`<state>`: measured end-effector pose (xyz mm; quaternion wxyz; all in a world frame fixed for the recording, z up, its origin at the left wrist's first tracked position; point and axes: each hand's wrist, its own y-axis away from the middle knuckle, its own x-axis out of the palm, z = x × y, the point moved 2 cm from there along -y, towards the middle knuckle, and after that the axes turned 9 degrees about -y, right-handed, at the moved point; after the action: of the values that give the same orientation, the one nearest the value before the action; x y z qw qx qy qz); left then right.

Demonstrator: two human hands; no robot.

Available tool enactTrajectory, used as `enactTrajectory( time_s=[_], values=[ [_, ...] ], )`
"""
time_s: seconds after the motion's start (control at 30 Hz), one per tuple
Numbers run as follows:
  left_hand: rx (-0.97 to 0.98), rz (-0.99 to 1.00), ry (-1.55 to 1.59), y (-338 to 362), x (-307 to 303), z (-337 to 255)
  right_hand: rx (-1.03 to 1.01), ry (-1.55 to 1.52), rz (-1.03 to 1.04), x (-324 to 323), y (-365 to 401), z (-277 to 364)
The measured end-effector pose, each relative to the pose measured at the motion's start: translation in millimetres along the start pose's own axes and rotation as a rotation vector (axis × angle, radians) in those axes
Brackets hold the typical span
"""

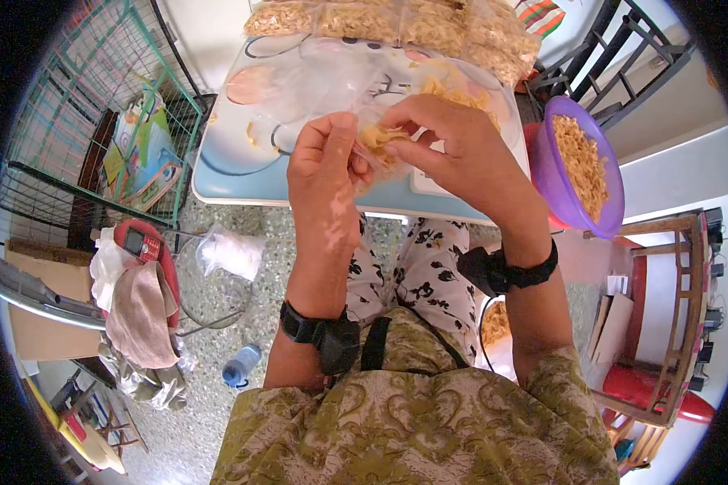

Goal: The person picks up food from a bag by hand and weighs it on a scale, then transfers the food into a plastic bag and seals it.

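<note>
My left hand (323, 174) is closed, pinching a small clear plastic bag (390, 171) above the table's near edge. Yellow, crinkled snack pieces (378, 135) show at the mouth of the bag. My right hand (453, 141) reaches in from the right, its thumb and fingers curled around some of these pieces at the opening. More loose pieces (453, 90) lie on the table behind my right hand. Thin clear plastic (299, 85) is spread over the tabletop beyond my left hand. How much the bag contains is partly hidden by my fingers.
Filled snack bags (360, 23) line the back of the table (239, 174). A purple basin (548, 166) of similar pieces stands at right. To the left are a green wire cage (192, 137) and a red stool (170, 279) bearing a phone and cloths. A bottle (243, 364) lies on the floor.
</note>
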<state>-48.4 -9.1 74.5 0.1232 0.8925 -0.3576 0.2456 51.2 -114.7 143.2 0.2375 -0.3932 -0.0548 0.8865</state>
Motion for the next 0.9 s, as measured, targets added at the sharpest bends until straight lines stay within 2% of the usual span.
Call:
enactTrajectory(
  time_s=[0.07, 0.2, 0.27, 0.4, 0.5, 0.57, 0.6, 0.7, 0.77, 0.9],
  values=[
    [-0.001, -0.001, 0.009, 0.9, 0.2, -0.6, -0.173, 0.089, -0.056, 7.0, -2.3, -2.4],
    [-0.001, -0.001, -0.061, 4.7, 1.7, -7.2, -0.218, 0.181, -0.053, 20.2, -9.2, -8.9],
    [-0.023, 0.0, -0.122, 7.3, 2.5, -9.1, -0.159, 0.291, -0.053, 27.3, -12.6, -13.1],
    [-0.006, -0.001, -0.122, 6.3, -0.1, -8.8, -0.136, 0.28, -0.059, 30.7, -14.3, -10.1],
    [-0.024, -0.042, -0.08, 3.4, -4.5, -9.3, -0.046, 0.15, -0.061, 26.6, -11.2, -4.6],
    [-0.035, -0.051, -0.038, 2.3, -6.9, -9.1, 0.079, -0.092, -0.101, 24.4, -6.8, -4.9],
    [-0.011, -0.037, -0.031, 1.5, -7.9, -8.2, 0.08, -0.091, -0.101, 26.0, -6.0, -3.6],
    [0.013, -0.024, -0.029, 1.5, -6.3, -8.2, -0.005, -0.235, -0.138, 28.8, -4.9, -2.7],
    [0.017, -0.027, -0.035, 2.4, -5.7, -8.3, -0.158, -0.055, -0.101, 31.7, -5.3, -7.7],
    [0.035, 0.012, -0.017, 5.5, -3.2, -8.8, -0.151, 0.009, -0.059, 32.7, -5.4, -9.0]
  ],
)
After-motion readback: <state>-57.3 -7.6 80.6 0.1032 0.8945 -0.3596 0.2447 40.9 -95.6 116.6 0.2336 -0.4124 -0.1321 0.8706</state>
